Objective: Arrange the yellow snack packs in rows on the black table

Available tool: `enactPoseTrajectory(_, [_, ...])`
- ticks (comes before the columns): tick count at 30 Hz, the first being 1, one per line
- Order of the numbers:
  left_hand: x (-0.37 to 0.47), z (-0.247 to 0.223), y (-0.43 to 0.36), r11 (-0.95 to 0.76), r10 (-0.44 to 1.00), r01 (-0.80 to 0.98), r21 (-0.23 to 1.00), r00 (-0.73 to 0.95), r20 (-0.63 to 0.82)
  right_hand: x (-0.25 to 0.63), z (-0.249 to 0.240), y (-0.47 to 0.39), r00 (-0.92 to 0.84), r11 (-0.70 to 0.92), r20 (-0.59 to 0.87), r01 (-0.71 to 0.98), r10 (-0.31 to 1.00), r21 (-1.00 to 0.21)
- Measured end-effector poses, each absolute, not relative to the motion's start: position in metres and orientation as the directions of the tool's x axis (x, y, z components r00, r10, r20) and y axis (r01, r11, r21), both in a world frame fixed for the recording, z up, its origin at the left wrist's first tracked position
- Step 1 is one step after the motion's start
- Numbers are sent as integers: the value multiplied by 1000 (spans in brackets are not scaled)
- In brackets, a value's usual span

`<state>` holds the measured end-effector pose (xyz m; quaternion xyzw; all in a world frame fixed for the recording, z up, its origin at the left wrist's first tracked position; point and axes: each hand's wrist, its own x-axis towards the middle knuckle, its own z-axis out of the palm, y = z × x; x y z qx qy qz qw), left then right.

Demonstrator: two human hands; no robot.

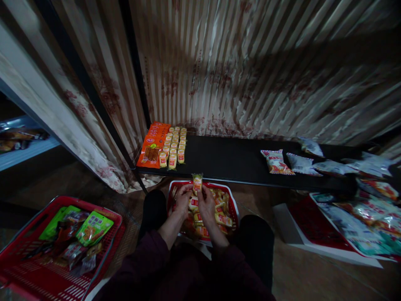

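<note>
Both hands are over a red basket with a white rim [234, 205] between my knees. A small yellow snack packet with a red label [197, 182] stands upright at the fingertips. My left hand [182, 202] pinches it from the left, its fingers curled. From the right, my right hand [206, 207] grips its lower edge. Another wrapped snack [193, 203] shows between the hands; whether a hand touches it I cannot tell. Many similar packets [222, 219] fill the basket below. Rows of matching packets [173, 146] stand on the black shelf [222, 156], just ahead.
An orange snack bag [153, 144] lies at the shelf's left end, beside a black post [138, 71]. Several snack bags [275, 161] lie toward its right. Another red basket [19, 267] is at left; a filled container [300, 234] is at right. A patterned curtain [219, 75] hangs behind.
</note>
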<state>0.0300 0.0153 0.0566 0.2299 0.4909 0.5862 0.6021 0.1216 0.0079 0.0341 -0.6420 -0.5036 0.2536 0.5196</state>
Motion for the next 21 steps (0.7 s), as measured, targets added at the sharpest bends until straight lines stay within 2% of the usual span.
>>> enactPoseTrajectory(8, [26, 56, 21, 179, 937, -469, 865, -187, -295, 115, 40, 20, 348, -7, 109, 316, 931, -949])
enactPoseTrajectory(21, [11, 56, 55, 38, 962, -241, 970, -253, -101, 104, 49, 61, 268, 55, 175, 404, 947, -913])
